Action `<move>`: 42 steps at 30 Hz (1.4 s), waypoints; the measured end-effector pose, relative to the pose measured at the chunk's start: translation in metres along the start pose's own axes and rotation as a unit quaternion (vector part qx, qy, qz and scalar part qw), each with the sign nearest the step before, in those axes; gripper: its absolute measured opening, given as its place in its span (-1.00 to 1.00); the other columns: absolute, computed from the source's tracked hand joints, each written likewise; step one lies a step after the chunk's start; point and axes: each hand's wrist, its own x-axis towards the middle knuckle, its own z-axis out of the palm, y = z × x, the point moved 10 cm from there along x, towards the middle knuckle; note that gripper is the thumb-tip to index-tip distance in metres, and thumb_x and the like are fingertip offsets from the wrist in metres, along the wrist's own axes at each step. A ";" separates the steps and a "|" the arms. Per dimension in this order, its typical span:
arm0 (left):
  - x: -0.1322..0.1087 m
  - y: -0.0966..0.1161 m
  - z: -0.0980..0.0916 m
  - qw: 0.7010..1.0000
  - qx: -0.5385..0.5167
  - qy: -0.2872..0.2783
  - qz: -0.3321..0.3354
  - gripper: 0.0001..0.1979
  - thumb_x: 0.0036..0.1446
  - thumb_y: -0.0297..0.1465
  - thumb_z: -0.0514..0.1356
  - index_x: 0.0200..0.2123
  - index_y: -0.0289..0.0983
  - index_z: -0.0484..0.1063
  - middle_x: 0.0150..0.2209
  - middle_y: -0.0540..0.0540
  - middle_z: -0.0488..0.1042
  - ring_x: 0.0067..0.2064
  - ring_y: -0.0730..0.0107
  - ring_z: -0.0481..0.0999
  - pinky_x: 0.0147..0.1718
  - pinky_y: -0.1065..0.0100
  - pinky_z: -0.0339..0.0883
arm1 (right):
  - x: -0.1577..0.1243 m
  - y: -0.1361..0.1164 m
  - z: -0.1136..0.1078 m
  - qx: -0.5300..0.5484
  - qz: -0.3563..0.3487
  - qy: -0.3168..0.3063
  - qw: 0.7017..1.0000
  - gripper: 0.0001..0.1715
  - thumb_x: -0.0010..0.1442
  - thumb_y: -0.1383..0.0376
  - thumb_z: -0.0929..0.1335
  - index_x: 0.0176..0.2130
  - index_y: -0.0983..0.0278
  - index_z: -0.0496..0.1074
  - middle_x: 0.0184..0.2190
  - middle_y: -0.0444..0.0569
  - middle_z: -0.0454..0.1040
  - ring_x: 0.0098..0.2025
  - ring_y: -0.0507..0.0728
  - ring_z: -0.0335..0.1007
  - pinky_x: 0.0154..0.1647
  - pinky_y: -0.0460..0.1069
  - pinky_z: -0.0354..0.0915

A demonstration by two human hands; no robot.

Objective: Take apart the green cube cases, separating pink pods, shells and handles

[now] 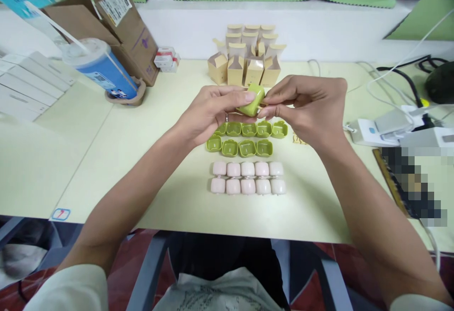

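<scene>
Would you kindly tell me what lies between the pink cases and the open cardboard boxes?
In the head view, two rows of open green cases lie there, with both hands holding one green case above them.

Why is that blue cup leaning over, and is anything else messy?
The blue cup does lean, propped in a brown holder; nothing has spilled. Both hands hold one green case. The green and pink rows look tidy.
</scene>
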 end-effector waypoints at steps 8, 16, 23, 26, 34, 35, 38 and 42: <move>0.001 0.001 -0.001 1.000 0.001 -0.010 -0.005 -0.72 0.38 -0.15 0.45 -0.23 -0.26 0.70 -0.18 -0.14 0.75 0.10 -0.06 0.81 0.17 -0.14 0.80 | 0.001 0.011 0.005 -0.083 0.049 -0.056 0.994 -0.63 0.24 -0.15 0.69 -0.25 -0.03 0.67 -0.12 -0.02 0.73 0.04 0.39 0.69 0.16 0.41 0.71; 0.001 0.002 0.000 1.000 0.010 -0.026 -0.010 -0.61 0.30 0.01 0.52 -0.27 -0.21 0.71 -0.18 -0.16 0.77 0.10 -0.11 0.83 0.09 -0.07 0.81 | 0.000 -0.005 0.004 -0.088 -0.010 -0.043 0.995 -0.61 0.28 -0.14 0.69 -0.34 -0.04 0.62 -0.01 0.03 0.65 0.14 0.41 0.60 0.20 0.42 0.66; -0.001 0.001 0.005 0.999 0.023 -0.038 -0.017 -0.59 0.34 0.03 0.46 -0.19 -0.23 0.74 -0.14 -0.20 0.79 0.11 -0.13 0.82 0.06 -0.04 0.81 | -0.002 -0.003 0.007 -0.220 0.036 -0.069 0.972 -0.66 0.40 -0.13 0.59 -0.34 -0.10 0.62 0.16 -0.02 0.69 0.36 0.48 0.52 0.38 0.51 0.56; 0.000 -0.001 0.006 0.998 0.026 -0.051 -0.019 -0.60 0.34 0.02 0.46 -0.22 -0.22 0.73 -0.16 -0.21 0.77 0.11 -0.13 0.81 0.04 -0.04 0.79 | -0.001 -0.006 0.011 -0.194 0.015 -0.078 0.978 -0.61 0.36 -0.21 0.60 -0.27 -0.05 0.61 0.23 0.01 0.65 0.34 0.46 0.54 0.29 0.43 0.63; -0.003 -0.006 0.011 0.995 -0.013 -0.080 -0.063 -0.69 0.25 -0.10 0.56 -0.31 -0.22 0.73 -0.26 -0.12 0.70 -0.22 0.25 0.69 -0.11 0.17 0.69 | -0.003 -0.009 0.027 -0.098 -0.033 -0.134 0.986 -0.54 0.38 -0.22 0.62 -0.04 0.02 0.63 0.04 -0.01 0.70 -0.03 0.28 0.60 -0.08 0.19 0.60; -0.003 -0.006 0.011 0.994 -0.016 -0.082 -0.066 -0.67 0.25 -0.09 0.57 -0.31 -0.24 0.72 -0.28 -0.12 0.68 -0.25 0.28 0.67 -0.14 0.19 0.68 | -0.004 -0.009 0.029 -0.102 -0.048 -0.131 0.985 -0.57 0.39 -0.19 0.62 -0.07 0.03 0.64 -0.02 -0.01 0.71 -0.07 0.28 0.58 -0.12 0.18 0.58; -0.001 -0.009 0.008 0.993 -0.005 -0.086 -0.075 -0.62 0.23 -0.05 0.59 -0.29 -0.25 0.68 -0.31 -0.10 0.64 -0.27 0.27 0.68 -0.20 0.20 0.66 | -0.005 -0.007 0.033 -0.081 -0.084 -0.113 0.987 -0.59 0.38 -0.11 0.65 -0.05 0.11 0.67 -0.12 -0.04 0.71 -0.19 0.20 0.53 -0.22 0.12 0.50; 0.001 -0.013 -0.003 0.992 0.024 -0.085 -0.094 -0.54 0.09 -0.10 0.67 -0.09 -0.20 0.67 -0.23 -0.10 0.69 -0.23 0.20 0.72 -0.28 0.22 0.59 | -0.006 -0.004 0.043 0.007 -0.075 -0.149 0.986 -0.73 0.37 0.10 0.66 -0.03 0.17 0.74 -0.15 -0.10 0.73 -0.23 0.11 0.49 -0.31 0.04 0.38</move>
